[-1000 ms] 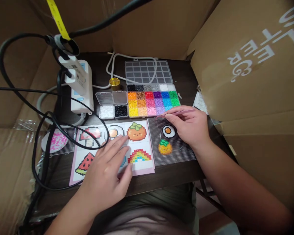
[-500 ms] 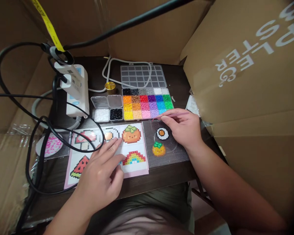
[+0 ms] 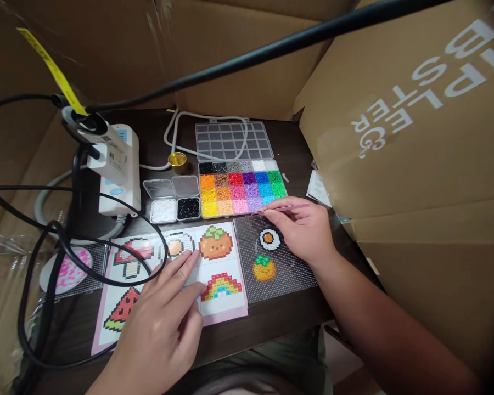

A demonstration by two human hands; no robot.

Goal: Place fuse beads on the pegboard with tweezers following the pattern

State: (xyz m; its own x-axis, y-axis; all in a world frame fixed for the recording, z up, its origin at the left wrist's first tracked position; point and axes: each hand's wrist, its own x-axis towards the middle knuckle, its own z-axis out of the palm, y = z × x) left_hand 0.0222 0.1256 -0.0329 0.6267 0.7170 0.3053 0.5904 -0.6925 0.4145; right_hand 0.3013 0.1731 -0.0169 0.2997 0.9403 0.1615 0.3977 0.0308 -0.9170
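Pink tweezers are pinched in my right hand, their tips over the upper left of the clear pegboard. Whether a bead sits in the tips is too small to tell. On that board lie a fried-egg bead figure and an orange persimmon bead figure with green leaves. My left hand rests with fingers stretched out on the pattern sheet, which shows pixel pictures including a persimmon, a rainbow and a watermelon slice. Behind the board is the bead box, sorted by colour.
Small cases of white beads and black beads stand left of the box, near a gold cup. A power strip and looping black cables crowd the left. Cardboard walls enclose the table.
The view has tilted, so the table things sit lower and slightly further left. My right hand still holds the tweezers over the board's top edge; my left hand stays on the sheet.
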